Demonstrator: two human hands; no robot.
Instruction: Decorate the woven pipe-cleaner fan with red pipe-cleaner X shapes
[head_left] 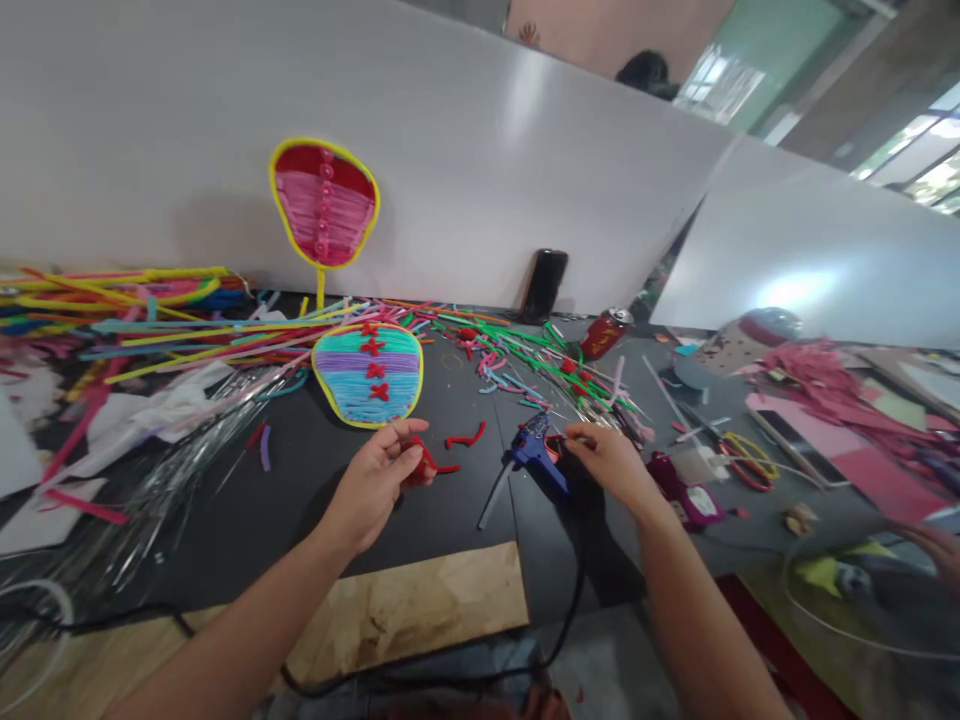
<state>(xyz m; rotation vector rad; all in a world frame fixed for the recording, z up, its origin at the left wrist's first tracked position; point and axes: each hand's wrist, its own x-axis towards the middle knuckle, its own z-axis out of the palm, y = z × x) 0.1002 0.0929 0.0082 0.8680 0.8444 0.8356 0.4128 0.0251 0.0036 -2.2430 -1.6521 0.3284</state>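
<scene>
My left hand (382, 475) is closed in a pinch on a short red pipe cleaner piece (426, 455), its bent end sticking out to the right. Another red piece (466, 436) lies just beyond it. Behind the hand lies a paddle-shaped panel (351, 380) covered in teal, purple and blue pipe cleaner rows, with red crosses down its middle and a yellow rim. On the right, a blue glue gun (534, 448) rests on the table with a glue stick poking from its back. My right hand (609, 462) has curled fingertips beside its trigger; what they pinch is hidden.
A yellow-rimmed pink and red fan (324, 205) stands against the white partition (465, 150). Loose pipe cleaners (517, 345) spread across the back. A phone (544, 285), red can (604, 332), scissors (746, 460) and purple glue gun (686, 495) lie rightward. A black cable (576, 590) hangs in front.
</scene>
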